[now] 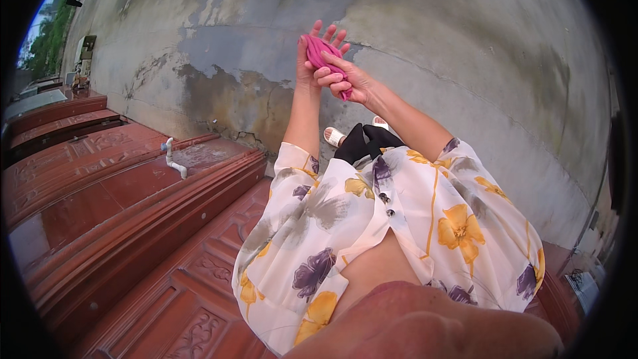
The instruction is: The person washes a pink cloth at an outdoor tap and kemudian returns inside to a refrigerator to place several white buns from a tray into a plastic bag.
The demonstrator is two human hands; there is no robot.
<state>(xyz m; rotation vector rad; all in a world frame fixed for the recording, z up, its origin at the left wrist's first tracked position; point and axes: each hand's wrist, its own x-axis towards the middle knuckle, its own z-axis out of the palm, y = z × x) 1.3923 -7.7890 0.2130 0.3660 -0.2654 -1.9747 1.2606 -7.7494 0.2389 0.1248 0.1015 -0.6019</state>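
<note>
A bunched, bright pink cloth point(319, 51) lies across the palm of my left hand point(305, 67). That palm faces up, its fingers spread apart beyond the cloth. From the other side my right hand point(349, 77) grips the cloth, with the thumb on top and the fingers curled around its lower end. A short tail of the cloth hangs below those fingers. Both hands meet in front of my body, above the concrete ground. Part of the left palm is hidden under the cloth.
Carved red-brown door panels point(199, 269) stand close on the left. A white plastic pipe with a tap point(175, 163) juts out there. Wet patches and cracks mark the concrete ground point(423, 109). White slippers point(334, 136) are on my feet. Household items point(82, 55) stand at far left.
</note>
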